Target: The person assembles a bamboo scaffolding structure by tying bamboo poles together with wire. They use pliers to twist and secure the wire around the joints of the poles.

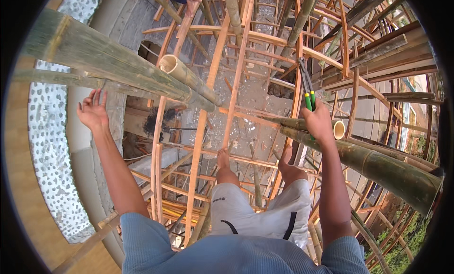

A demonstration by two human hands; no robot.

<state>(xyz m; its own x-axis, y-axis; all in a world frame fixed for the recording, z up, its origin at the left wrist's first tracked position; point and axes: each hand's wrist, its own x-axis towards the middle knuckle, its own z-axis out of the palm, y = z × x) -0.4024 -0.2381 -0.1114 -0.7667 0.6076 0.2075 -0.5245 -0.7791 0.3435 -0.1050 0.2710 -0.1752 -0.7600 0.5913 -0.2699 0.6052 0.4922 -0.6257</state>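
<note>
on my head feed, the right hand (pixel 318 120) is clamped on the green-handled pliers (pixel 306 80), which point forward, away from the body, near the thick right pole (pixel 378 163). i read the left hand (pixel 93 110) as palm up with fingers spread, near the thin pole (pixel 47 76); contact cannot be determined. both hands stand well apart, timber strips (pixel 196 170) lying between them.

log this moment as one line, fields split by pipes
left hand: open, beside thin bamboo pole | right hand: gripping green-handled tool | below: wooden framework, littered ground
</note>
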